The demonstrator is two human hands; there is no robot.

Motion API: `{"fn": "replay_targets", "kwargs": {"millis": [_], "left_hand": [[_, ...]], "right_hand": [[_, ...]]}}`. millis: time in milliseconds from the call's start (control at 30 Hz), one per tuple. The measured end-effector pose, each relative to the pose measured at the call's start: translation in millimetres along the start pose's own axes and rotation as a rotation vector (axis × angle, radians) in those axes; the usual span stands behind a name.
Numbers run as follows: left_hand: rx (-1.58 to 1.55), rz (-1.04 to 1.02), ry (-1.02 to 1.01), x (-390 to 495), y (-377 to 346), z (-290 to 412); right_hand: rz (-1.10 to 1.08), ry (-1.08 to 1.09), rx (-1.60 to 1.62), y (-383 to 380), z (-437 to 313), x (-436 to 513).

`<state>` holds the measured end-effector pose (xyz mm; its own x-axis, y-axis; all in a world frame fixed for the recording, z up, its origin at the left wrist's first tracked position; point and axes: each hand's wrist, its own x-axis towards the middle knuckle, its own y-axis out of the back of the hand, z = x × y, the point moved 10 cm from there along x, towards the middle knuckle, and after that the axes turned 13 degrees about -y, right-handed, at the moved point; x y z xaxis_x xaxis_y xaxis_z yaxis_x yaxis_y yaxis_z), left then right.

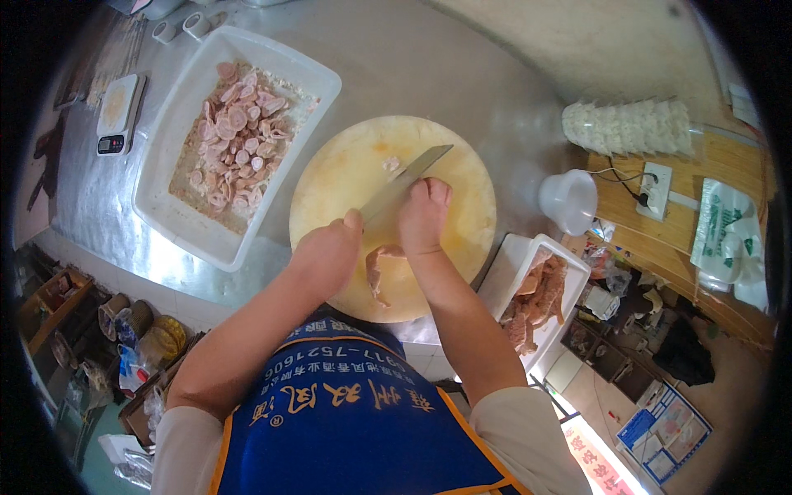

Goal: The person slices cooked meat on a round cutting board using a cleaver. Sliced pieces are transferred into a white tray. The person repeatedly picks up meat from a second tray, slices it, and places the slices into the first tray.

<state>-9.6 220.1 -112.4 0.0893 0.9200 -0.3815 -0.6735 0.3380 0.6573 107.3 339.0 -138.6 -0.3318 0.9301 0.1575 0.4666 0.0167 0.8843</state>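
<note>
In my left hand is the handle of a kitchen knife, its broad blade slanting up and right across a round cutting board. My right hand is curled beside the blade, fingers bent down. A strip of pale brown meat curves over the board and runs under that hand, which seems to hold it down; the covered end is hidden. Just beyond the blade lies a small cut piece of meat. Left of the board, a white plastic tub holds many thin round pinkish meat slices.
At right, a white bin contains larger meat pieces. A digital scale and tape rolls rest on the metal table. Stacked plastic bowls, a power strip and plastic bags are farther right.
</note>
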Motion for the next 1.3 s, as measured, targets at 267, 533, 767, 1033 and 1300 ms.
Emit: {"fn": "replay_targets", "kwargs": {"millis": [267,533,767,1033,1300], "left_hand": [[-0.049,0.035,0.101,-28.0,-11.4,-21.2],[-0.059,0.009,0.069,-72.1,3.0,-1.3],[-0.087,-0.037,0.097,-60.1,14.2,4.1],[-0.072,0.059,-0.039,8.6,-0.4,-1.2],[-0.048,0.032,0.056,-28.8,-9.2,-19.2]], "right_hand": [[-0.002,-0.014,-0.007,-0.5,-0.3,-0.4],[-0.031,-0.030,0.053,-1.6,4.0,-2.4],[-0.087,-0.073,0.035,-5.5,5.4,0.6],[0.006,-0.022,0.027,-1.3,4.2,0.3],[0.006,-0.005,0.043,0.7,4.2,-0.6]]}}
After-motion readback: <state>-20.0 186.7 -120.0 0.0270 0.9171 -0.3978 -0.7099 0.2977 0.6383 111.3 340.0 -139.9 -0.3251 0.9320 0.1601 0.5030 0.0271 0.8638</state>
